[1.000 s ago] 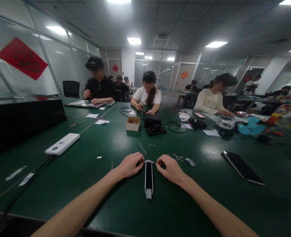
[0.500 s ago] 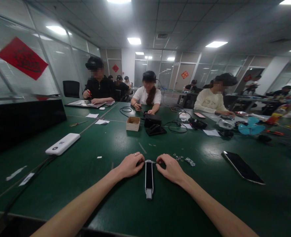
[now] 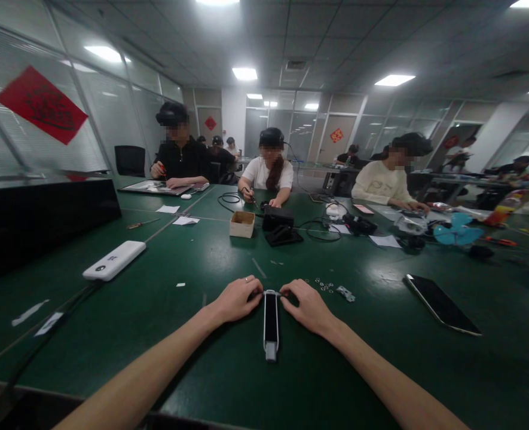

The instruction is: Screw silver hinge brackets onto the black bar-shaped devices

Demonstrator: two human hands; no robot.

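Note:
A narrow device with a black strip in a light grey frame (image 3: 271, 322) lies lengthwise on the green table (image 3: 192, 382); its grey end piece points toward me. My left hand (image 3: 238, 298) is closed, thumb and fingers pinching the left side of the frame's far end. Opposite it, my right hand (image 3: 308, 303) is closed in a pinch at the far right corner. Whatever small part its fingertips hold there is hidden. Just beyond the right hand, several small rings (image 3: 325, 285) are scattered beside a small grey bracket-like piece (image 3: 345, 293).
A phone (image 3: 443, 303) lies to the right and a white power bank (image 3: 114, 261) with cables to the left. Ahead stand a small open box (image 3: 241, 224) and a black device (image 3: 278, 220). A screwdriver (image 3: 142, 224) rests farther left. Several people work across the table.
My right hand has moved slightly left, closer to the frame's far corner. The small rod-like part seen between its fingers and the frame shows less now. My left hand stays put.

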